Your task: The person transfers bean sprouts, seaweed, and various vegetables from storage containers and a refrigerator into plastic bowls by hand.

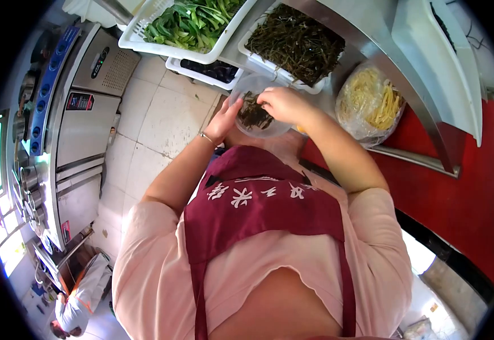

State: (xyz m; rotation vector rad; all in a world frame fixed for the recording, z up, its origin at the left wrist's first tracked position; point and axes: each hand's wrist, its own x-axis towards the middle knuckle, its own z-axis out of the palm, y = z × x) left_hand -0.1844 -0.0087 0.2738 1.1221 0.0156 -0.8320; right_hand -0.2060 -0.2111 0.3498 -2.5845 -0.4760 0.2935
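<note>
A clear round plastic bowl (269, 131) is held in front of my apron, with dark brown-green strips (254, 116) lying in it. My left hand (223, 120) grips the bowl's left rim, thumb along the edge. Over the opposite side, my right hand (284, 105) reaches into the bowl, its fingers pinched together at the dark strips. Just beyond stands a white basket (314, 88) heaped with similar dark shredded strips (295, 42). What exactly the strips are cannot be made out.
Cut green leaves fill a white basket (213, 55) ahead, above a lower tray (176, 67) of dark items. A plastic bag of yellow noodle-like strands (371, 105) sits right, beside a metal rail (417, 96) and red surface (439, 192). Steel cabinets (85, 127) line the left; another person (80, 294) is behind.
</note>
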